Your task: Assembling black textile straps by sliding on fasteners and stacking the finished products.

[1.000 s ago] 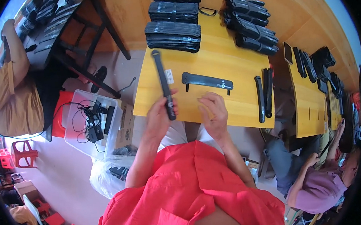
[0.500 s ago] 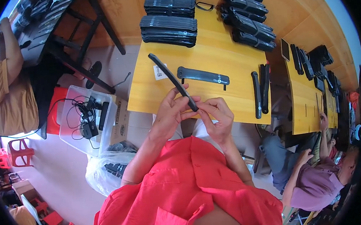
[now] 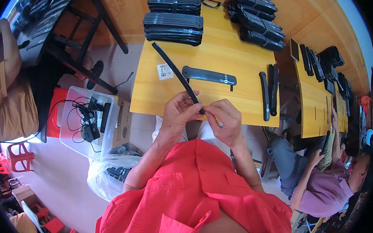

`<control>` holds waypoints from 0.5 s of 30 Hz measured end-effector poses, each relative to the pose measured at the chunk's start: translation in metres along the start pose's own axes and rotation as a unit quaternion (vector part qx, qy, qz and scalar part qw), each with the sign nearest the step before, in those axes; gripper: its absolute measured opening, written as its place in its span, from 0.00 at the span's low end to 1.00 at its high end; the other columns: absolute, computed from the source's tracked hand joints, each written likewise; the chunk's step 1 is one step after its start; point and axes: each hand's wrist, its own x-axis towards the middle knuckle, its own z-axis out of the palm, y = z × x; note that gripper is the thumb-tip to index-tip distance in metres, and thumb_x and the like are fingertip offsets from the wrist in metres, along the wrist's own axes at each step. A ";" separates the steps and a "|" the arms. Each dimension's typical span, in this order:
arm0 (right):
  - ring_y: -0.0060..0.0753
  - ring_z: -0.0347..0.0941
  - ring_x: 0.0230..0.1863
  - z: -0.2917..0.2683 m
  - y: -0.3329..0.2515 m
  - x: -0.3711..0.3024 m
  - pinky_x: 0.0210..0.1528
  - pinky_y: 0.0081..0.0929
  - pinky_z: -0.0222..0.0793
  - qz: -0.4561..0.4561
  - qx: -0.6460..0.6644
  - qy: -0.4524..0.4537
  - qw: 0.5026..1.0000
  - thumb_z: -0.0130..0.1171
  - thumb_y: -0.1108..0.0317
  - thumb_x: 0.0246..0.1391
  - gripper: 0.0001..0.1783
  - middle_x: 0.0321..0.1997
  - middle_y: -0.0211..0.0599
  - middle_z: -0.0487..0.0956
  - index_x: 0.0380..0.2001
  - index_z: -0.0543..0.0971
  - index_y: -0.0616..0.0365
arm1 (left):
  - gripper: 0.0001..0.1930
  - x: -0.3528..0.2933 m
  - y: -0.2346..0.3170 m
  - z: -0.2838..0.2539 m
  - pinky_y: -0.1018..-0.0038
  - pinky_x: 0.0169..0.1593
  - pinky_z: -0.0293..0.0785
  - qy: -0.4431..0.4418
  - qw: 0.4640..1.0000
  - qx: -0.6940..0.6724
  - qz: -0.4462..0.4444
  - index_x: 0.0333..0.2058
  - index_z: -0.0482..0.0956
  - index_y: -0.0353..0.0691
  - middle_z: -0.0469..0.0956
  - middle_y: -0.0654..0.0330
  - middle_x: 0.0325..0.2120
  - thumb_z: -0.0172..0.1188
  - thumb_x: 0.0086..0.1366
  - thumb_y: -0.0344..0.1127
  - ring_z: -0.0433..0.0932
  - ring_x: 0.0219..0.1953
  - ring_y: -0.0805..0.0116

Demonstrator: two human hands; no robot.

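My left hand (image 3: 178, 113) is closed round the lower part of a long, narrow black strip (image 3: 172, 66), seen edge-on and tilted up to the left over the table's front edge. At its lower end my right hand (image 3: 225, 120) is closed in a pinch, thumb and forefinger touching the tip. The fingers hide part of that end. Beyond my hands a similar flat black strip (image 3: 209, 76) lies face up on the yellow table (image 3: 150, 95), with a small tab sticking out below its right end. A white label (image 3: 165, 71) lies left of it.
Bundled black strips (image 3: 174, 28) are stacked at the back left, more bundles (image 3: 257, 18) at the back right. Loose strips (image 3: 265, 96) lie near the right edge. Left of the table stands a clear bin (image 3: 68, 133) with cables. A co-worker in purple (image 3: 330, 188) sits at right.
My left hand has shifted slightly down the held strip, and its upper end has risen a little. My right hand stays at the lower end. The co-worker at right now shows a dark strip in hand.
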 end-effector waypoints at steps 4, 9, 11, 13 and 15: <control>0.42 0.70 0.27 0.000 -0.003 0.001 0.26 0.32 0.68 -0.007 -0.028 -0.011 1.000 0.58 0.83 0.36 0.10 0.26 0.40 0.73 0.28 0.76 0.64 | 0.18 -0.001 0.002 0.002 0.77 0.38 0.77 0.002 0.999 0.029 0.026 0.47 0.69 0.35 0.74 0.62 0.33 0.59 0.57 0.27 0.75 0.35 0.75; 0.42 0.70 0.27 0.002 -0.007 0.001 0.27 0.30 0.66 -0.002 -0.057 -0.014 0.998 0.59 0.83 0.39 0.09 0.26 0.42 0.73 0.28 0.75 0.66 | 0.19 0.000 0.001 0.005 0.78 0.38 0.78 0.027 0.999 0.023 0.038 0.46 0.68 0.31 0.74 0.58 0.31 0.60 0.55 0.25 0.77 0.33 0.72; 0.42 0.70 0.27 0.003 -0.007 0.000 0.27 0.31 0.66 0.003 -0.055 -0.014 0.998 0.59 0.83 0.39 0.08 0.26 0.42 0.73 0.28 0.75 0.66 | 0.19 0.000 -0.001 0.005 0.78 0.38 0.78 0.030 0.998 0.020 0.044 0.46 0.67 0.31 0.74 0.58 0.31 0.60 0.55 0.25 0.77 0.33 0.71; 0.42 0.70 0.28 0.004 -0.007 0.001 0.28 0.31 0.66 0.008 -0.053 -0.014 0.998 0.58 0.83 0.40 0.08 0.26 0.42 0.73 0.28 0.75 0.66 | 0.17 -0.001 -0.001 0.006 0.77 0.39 0.77 0.036 0.997 0.033 0.053 0.44 0.69 0.34 0.72 0.63 0.32 0.60 0.56 0.26 0.74 0.34 0.76; 0.43 0.70 0.28 0.004 -0.008 0.001 0.28 0.31 0.66 0.012 -0.057 -0.015 0.998 0.57 0.83 0.41 0.08 0.27 0.42 0.73 0.29 0.74 0.66 | 0.17 -0.001 -0.002 0.007 0.77 0.38 0.77 0.042 0.997 0.030 0.060 0.44 0.69 0.33 0.73 0.60 0.31 0.60 0.55 0.25 0.75 0.33 0.74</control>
